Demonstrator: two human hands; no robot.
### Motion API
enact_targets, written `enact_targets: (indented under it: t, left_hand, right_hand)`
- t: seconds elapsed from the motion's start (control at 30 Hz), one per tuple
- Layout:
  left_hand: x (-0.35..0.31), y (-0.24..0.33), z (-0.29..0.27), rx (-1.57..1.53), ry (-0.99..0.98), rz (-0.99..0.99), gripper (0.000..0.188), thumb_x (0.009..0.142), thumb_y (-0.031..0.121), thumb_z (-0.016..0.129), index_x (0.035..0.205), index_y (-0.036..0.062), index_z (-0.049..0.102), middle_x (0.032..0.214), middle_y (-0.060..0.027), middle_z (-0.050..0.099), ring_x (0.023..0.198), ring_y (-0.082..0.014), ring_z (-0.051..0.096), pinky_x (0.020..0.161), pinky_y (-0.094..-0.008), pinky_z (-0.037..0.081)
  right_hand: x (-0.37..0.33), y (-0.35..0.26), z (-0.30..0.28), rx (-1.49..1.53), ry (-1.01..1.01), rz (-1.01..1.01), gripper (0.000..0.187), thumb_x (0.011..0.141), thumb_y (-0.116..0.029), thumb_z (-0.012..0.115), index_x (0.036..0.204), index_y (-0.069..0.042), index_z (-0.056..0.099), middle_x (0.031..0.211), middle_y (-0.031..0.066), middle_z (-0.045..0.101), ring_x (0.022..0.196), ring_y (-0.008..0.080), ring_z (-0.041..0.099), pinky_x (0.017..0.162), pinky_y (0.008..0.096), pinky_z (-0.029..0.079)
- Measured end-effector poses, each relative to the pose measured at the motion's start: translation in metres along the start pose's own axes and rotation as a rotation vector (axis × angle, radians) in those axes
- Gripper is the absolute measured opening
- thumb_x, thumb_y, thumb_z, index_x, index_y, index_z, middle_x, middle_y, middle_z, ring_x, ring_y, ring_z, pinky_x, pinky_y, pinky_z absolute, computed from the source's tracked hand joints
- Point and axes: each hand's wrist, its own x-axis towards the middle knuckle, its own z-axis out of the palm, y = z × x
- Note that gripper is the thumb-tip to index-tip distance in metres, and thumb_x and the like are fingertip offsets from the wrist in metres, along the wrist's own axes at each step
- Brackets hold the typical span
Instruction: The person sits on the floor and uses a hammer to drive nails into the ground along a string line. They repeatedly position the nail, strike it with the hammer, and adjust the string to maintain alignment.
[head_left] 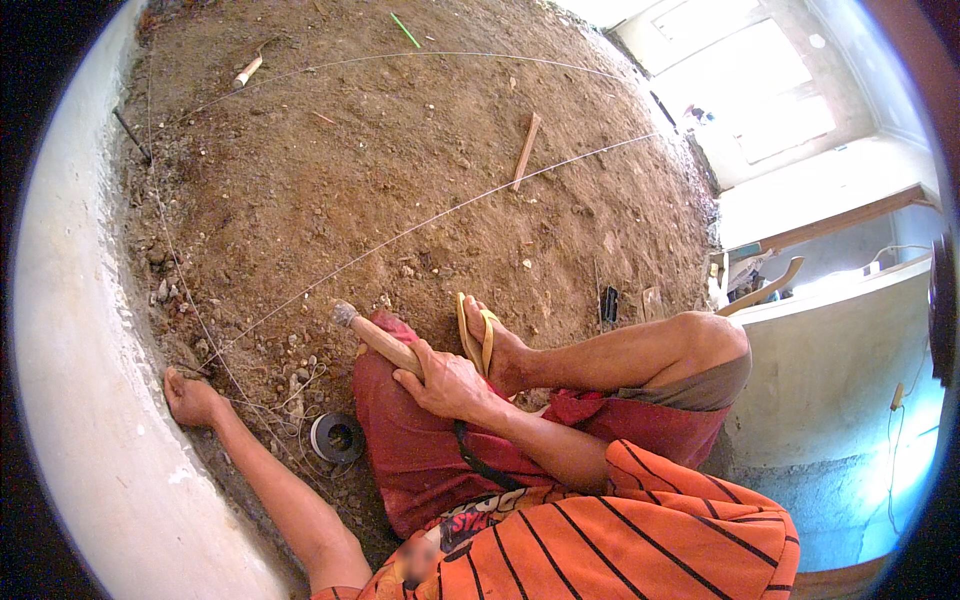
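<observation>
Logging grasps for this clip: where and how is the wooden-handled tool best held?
Probably by the wooden handle, coming from the picture's lower right, where the right hand grips it: the handle is long and slim, and the grey head points upper left.

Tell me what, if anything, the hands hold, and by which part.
The right hand grips a hammer-like tool by its wooden handle, away from its head. Whether the left hand, by the wall, holds anything cannot be told.
</observation>
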Motion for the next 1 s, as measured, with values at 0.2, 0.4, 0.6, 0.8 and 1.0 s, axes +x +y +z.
enact_targets:
  t: [0.2, 0.4, 0.6, 0.8, 1.0]
  left_hand:
    - [-0.001, 0.001, -0.001, 0.014, -0.009, 0.012, 0.027, 0.086, 0.021, 0.058, 0.098, -0.0021, 0.067, 0.101, -0.0165, 0.065, 0.091, -0.0291, 0.063, 0.084, -0.0344, 0.048]
    - [-0.001, -0.001, -0.001, -0.026, -0.014, 0.021, 0.027, 0.086, 0.020, 0.057, 0.097, -0.0023, 0.067, 0.100, -0.0165, 0.066, 0.089, -0.0288, 0.064, 0.082, -0.0345, 0.049]
    - [-0.006, 0.009, -0.003, -0.024, -0.012, -0.014, 0.027, 0.086, 0.020, 0.058, 0.098, -0.0031, 0.066, 0.099, -0.0171, 0.066, 0.087, -0.0291, 0.064, 0.081, -0.0353, 0.049]
    - [-0.001, 0.000, -0.005, 0.024, -0.049, 0.041, 0.030, 0.087, 0.020, 0.056, 0.101, -0.0040, 0.064, 0.103, -0.0186, 0.064, 0.092, -0.0311, 0.063, 0.083, -0.0364, 0.048]
    - [-0.001, 0.001, 0.000, 0.038, -0.051, 0.012, 0.030, 0.088, 0.020, 0.053, 0.103, -0.0042, 0.064, 0.105, -0.0192, 0.063, 0.095, -0.0305, 0.062, 0.085, -0.0357, 0.047]
  right_hand:
    - [0.000, 0.000, 0.000, -0.001, -0.006, 0.004, 0.045, 0.087, -0.041, 0.051, 0.112, -0.004, 0.042, 0.079, 0.0284, 0.061, 0.076, 0.0455, 0.059, 0.069, 0.0529, 0.045]
    - [0.000, 0.001, 0.000, 0.003, -0.008, 0.003, 0.045, 0.086, -0.041, 0.051, 0.111, -0.004, 0.042, 0.080, 0.0282, 0.061, 0.077, 0.0453, 0.059, 0.069, 0.0528, 0.045]
    - [0.002, 0.006, 0.005, -0.025, 0.029, -0.046, 0.044, 0.086, -0.042, 0.050, 0.108, -0.004, 0.042, 0.077, 0.0247, 0.062, 0.071, 0.0440, 0.060, 0.063, 0.0543, 0.047]
    - [0.000, 0.001, 0.001, -0.001, 0.003, -0.015, 0.045, 0.087, -0.041, 0.051, 0.110, -0.004, 0.041, 0.079, 0.0283, 0.061, 0.075, 0.0455, 0.059, 0.068, 0.0531, 0.045]
    - [0.000, 0.004, 0.002, 0.008, 0.001, -0.008, 0.046, 0.087, -0.041, 0.051, 0.112, -0.004, 0.041, 0.077, 0.0277, 0.061, 0.074, 0.0454, 0.059, 0.067, 0.0527, 0.046]
